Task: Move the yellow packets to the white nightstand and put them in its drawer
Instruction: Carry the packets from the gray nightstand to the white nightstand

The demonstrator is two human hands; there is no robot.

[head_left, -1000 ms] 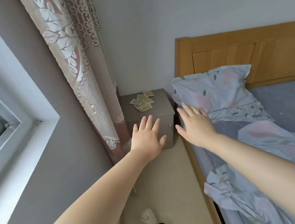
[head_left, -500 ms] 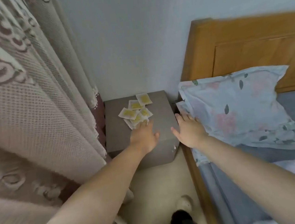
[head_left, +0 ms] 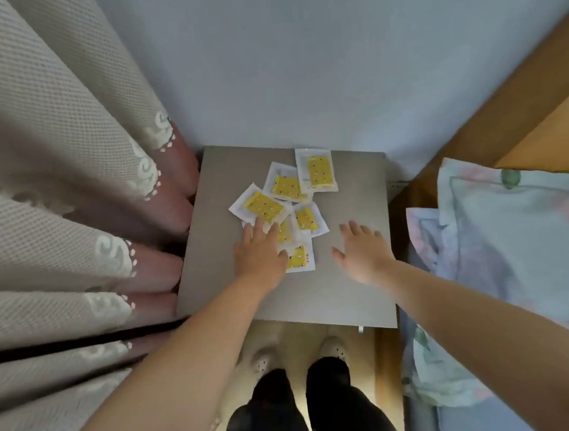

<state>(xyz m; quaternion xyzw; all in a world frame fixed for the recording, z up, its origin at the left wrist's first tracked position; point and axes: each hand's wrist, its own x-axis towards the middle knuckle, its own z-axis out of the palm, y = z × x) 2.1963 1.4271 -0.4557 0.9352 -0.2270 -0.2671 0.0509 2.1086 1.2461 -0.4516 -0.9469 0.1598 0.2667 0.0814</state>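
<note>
A loose, overlapping pile of about six flat, white-edged plastic packets with yellow centres (head_left: pixel 289 211) is spread on the top of a grey-brown, square bedside cabinet (head_left: pixel 353 188), toward its back left. The left hand (head_left: pixel 258 252) is laid over the nearest packets with its fingers straight, and nothing is gripped. The right hand (head_left: pixel 361 249) is held over the bare top beside the pile, with fingers spread and relaxed, and nothing is held.

If the slick packets are swept rather than gathered, they could be fanned apart or pushed off the left edge toward the patterned beige curtain (head_left: pixel 51 201). One could also be left behind when the pile is lifted.

No drawer is seen open. The cabinet's front is hidden from above, so its contents cannot be told. No white nightstand can be made out.
</note>
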